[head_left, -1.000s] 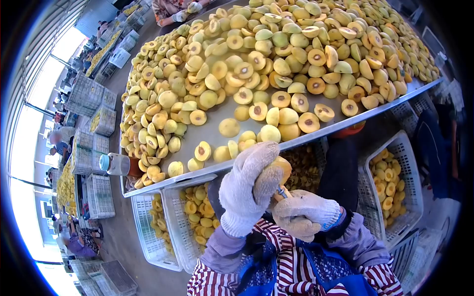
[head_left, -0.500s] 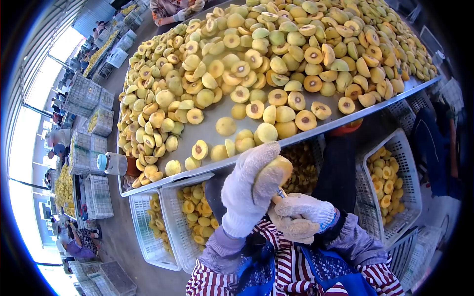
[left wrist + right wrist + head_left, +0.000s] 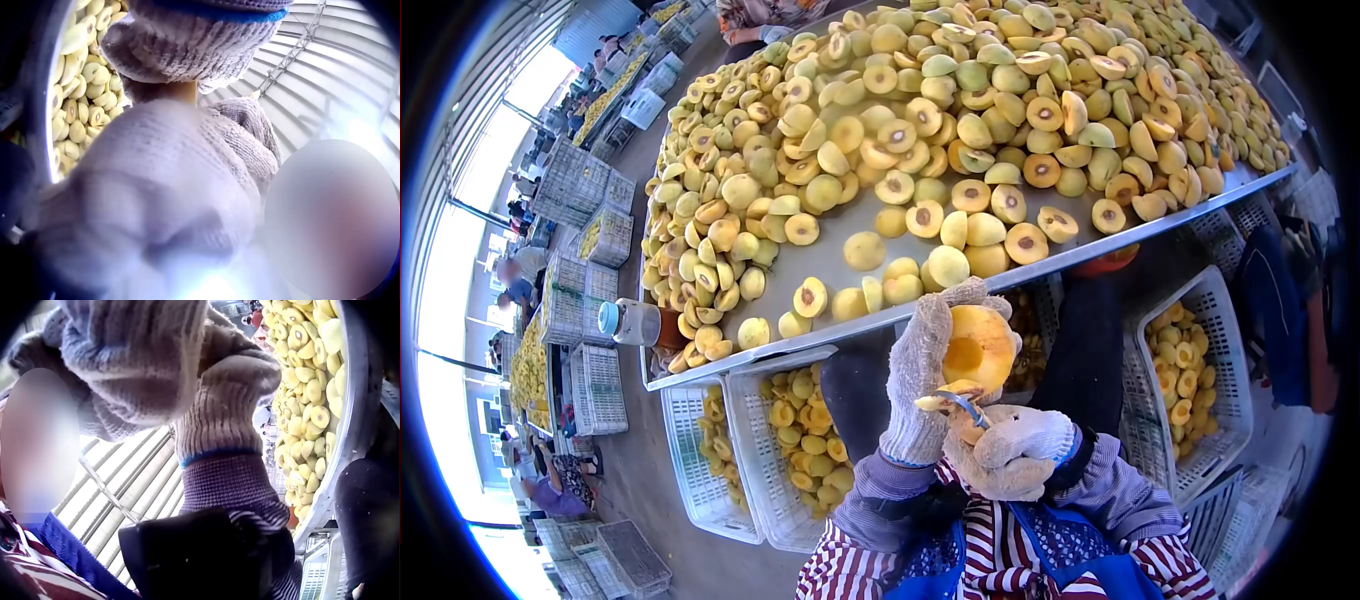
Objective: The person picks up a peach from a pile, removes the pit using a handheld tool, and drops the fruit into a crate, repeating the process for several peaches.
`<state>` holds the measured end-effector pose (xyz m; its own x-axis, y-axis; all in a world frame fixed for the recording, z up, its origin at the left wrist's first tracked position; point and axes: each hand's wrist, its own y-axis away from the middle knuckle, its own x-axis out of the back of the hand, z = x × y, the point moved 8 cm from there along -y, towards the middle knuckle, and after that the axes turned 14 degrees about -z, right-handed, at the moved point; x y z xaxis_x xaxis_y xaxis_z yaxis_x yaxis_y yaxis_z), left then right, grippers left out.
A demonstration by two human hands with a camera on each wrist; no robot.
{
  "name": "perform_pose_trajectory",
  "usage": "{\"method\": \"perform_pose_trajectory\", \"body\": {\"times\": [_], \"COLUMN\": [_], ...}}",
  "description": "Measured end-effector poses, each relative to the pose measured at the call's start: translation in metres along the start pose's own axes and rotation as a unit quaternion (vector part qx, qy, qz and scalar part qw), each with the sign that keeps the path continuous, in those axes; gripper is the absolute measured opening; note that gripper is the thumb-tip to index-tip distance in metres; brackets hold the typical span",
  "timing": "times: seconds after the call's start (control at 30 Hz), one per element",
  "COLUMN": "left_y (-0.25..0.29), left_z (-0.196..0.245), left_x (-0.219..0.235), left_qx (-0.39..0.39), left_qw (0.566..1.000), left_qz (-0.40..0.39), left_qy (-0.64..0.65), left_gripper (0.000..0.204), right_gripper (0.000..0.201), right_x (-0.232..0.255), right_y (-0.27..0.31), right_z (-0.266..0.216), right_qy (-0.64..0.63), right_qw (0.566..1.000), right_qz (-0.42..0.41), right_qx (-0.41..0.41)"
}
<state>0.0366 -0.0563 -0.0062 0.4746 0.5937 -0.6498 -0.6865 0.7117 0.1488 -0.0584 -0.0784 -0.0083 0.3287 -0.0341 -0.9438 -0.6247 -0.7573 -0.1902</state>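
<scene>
Below the table edge, my gloved left hand (image 3: 922, 365) grips a yellow peach half (image 3: 978, 345), cut face up, with a hollow in its middle. Just beneath it my gloved right hand (image 3: 1012, 450) grips a small metal scoop (image 3: 962, 403); a yellow scrap (image 3: 938, 399) lies on the scoop's tip, close under the fruit. In the left wrist view the left hand's glove (image 3: 162, 187) fills the frame, with the right hand's glove (image 3: 200, 44) above it. The right wrist view looks up at the left hand's cuff (image 3: 219, 434) and the right hand's glove (image 3: 131, 356); the fruit is hidden there.
A steel table (image 3: 1100, 256) carries a big heap of peach halves (image 3: 960, 120). White slotted crates (image 3: 730, 470) with fruit stand under it, and another crate (image 3: 1200, 370) is at the right. A jar (image 3: 628, 322) sits at the table's left corner. More crates and people line the left aisle.
The left hand has turned the peach half so its hollowed cut face shows. The scoop has come out from under the fruit with a yellow scrap on it. Both hands shifted slightly right.
</scene>
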Motion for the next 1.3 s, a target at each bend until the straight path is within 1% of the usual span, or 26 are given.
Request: {"method": "perform_pose_trajectory", "body": {"times": [0.03, 0.07, 0.17, 0.2, 0.23, 0.27, 0.3, 0.33, 0.37, 0.4, 0.47, 0.53, 0.63, 0.73, 0.87, 0.9, 0.93, 0.97, 1.0, 1.03, 1.07, 1.1, 1.13, 1.2, 1.27, 1.3], "left_y": [0.002, 0.003, 0.018, 0.036, 0.051, 0.075, 0.097, 0.107, 0.109, 0.106, 0.080, 0.049, -0.001, -0.041, -0.034, -0.035, -0.029, -0.026, -0.019, -0.010, -0.003, -0.001, -0.004, -0.005, -0.006, -0.005], "left_z": [0.000, 0.006, 0.021, 0.038, 0.060, 0.062, 0.077, 0.088, 0.081, 0.084, 0.089, 0.099, 0.104, 0.084, 0.084, 0.077, 0.077, 0.072, 0.066, 0.062, 0.064, 0.058, 0.055, 0.045, 0.031, 0.024], "left_x": [0.003, 0.012, 0.060, 0.082, 0.089, 0.133, 0.156, 0.163, 0.168, 0.175, 0.186, 0.212, 0.251, 0.269, 0.237, 0.245, 0.213, 0.183, 0.152, 0.118, 0.085, 0.060, 0.070, 0.095, 0.099, 0.098], "left_qx": [0.005, -0.049, -0.097, -0.139, -0.175, -0.167, -0.108, -0.030, 0.057, 0.024, -0.045, -0.075, 0.100, 0.260, 0.081, -0.016, -0.022, -0.049, -0.079, -0.072, -0.069, -0.062, -0.032, 0.028, -0.001, -0.013], "left_qw": [1.000, 0.997, 0.985, 0.951, 0.904, 0.898, 0.807, 0.630, 0.393, 0.444, 0.544, 0.608, 0.523, 0.506, 0.722, 0.811, 0.877, 0.931, 0.968, 0.954, 0.871, 0.746, 0.774, 0.816, 0.944, 0.981], "left_qz": [0.014, 0.007, 0.119, 0.180, 0.192, 0.257, 0.330, 0.289, 0.218, 0.224, 0.225, 0.283, 0.407, 0.300, 0.289, 0.247, 0.225, 0.153, 0.081, 0.032, -0.001, -0.034, 0.025, 0.139, 0.088, 0.059], "left_qy": [-0.007, -0.060, -0.074, -0.208, -0.338, -0.316, -0.477, -0.720, -0.891, -0.867, -0.807, -0.738, -0.743, -0.766, -0.623, -0.531, -0.424, -0.327, -0.225, -0.288, -0.486, -0.662, -0.631, -0.560, -0.318, -0.187], "left_gripper": [0.054, 0.052, 0.050, 0.047, 0.050, 0.050, 0.041, 0.036, 0.032, 0.032, 0.032, 0.039, 0.050, 0.058, 0.055, 0.053, 0.054, 0.055, 0.055, 0.053, 0.052, 0.051, 0.051, 0.052, 0.051, 0.051], "right_gripper": [0.023, 0.024, 0.028, 0.029, 0.028, 0.026, 0.024, 0.024, 0.023, 0.023, 0.024, 0.024, 0.027, 0.036, 0.038, 0.040, 0.042, 0.043, 0.046, 0.045, 0.045, 0.045, 0.044, 0.044, 0.042, 0.041], "right_x": [0.007, 0.007, 0.007, 0.011, 0.021, 0.037, 0.052, 0.062, 0.070, 0.076, 0.071, 0.070, 0.071, 0.069, 0.078, 0.077, 0.076, 0.076, 0.079, 0.079, 0.078, 0.074, 0.069, 0.060, 0.051, 0.049], "right_y": [0.003, 0.002, 0.013, 0.018, 0.024, 0.034, 0.042, 0.043, 0.043, 0.042, 0.027, 0.019, 0.015, 0.019, 0.020, 0.019, 0.017, 0.016, 0.013, 0.012, 0.011, 0.008, 0.009, 0.016, 0.022, 0.023], "right_z": [0.002, 0.001, -0.015, -0.017, -0.025, -0.026, -0.027, -0.028, -0.025, -0.025, -0.022, -0.020, -0.025, -0.025, -0.024, -0.028, -0.033, -0.036, -0.042, -0.046, -0.048, -0.052, -0.055, -0.054, -0.058, -0.055], "right_qy": [0.023, 0.010, 0.048, 0.055, 0.120, 0.168, 0.215, 0.235, 0.253, 0.274, 0.274, 0.285, 0.317, 0.314, 0.343, 0.366, 0.387, 0.411, 0.509, 0.550, 0.588, 0.626, 0.647, 0.641, 0.635, 0.618], "right_qw": [0.998, 0.999, 0.997, 0.996, 0.983, 0.963, 0.931, 0.908, 0.883, 0.854, 0.854, 0.853, 0.840, 0.834, 0.828, 0.813, 0.797, 0.780, 0.732, 0.700, 0.666, 0.631, 0.583, 0.596, 0.605, 0.637], "right_qz": [0.058, 0.031, 0.053, 0.072, 0.135, 0.206, 0.272, 0.318, 0.363, 0.407, 0.399, 0.390, 0.394, 0.408, 0.398, 0.404, 0.408, 0.409, 0.397, 0.400, 0.402, 0.403, 0.404, 0.421, 0.436, 0.430], "right_qx": [-0.029, -0.025, 0.032, 0.019, 0.023, -0.047, -0.116, -0.136, -0.155, -0.174, -0.190, -0.197, -0.197, -0.198, -0.193, -0.205, -0.220, -0.236, -0.216, -0.218, -0.219, -0.219, -0.282, -0.239, -0.201, -0.170]}}
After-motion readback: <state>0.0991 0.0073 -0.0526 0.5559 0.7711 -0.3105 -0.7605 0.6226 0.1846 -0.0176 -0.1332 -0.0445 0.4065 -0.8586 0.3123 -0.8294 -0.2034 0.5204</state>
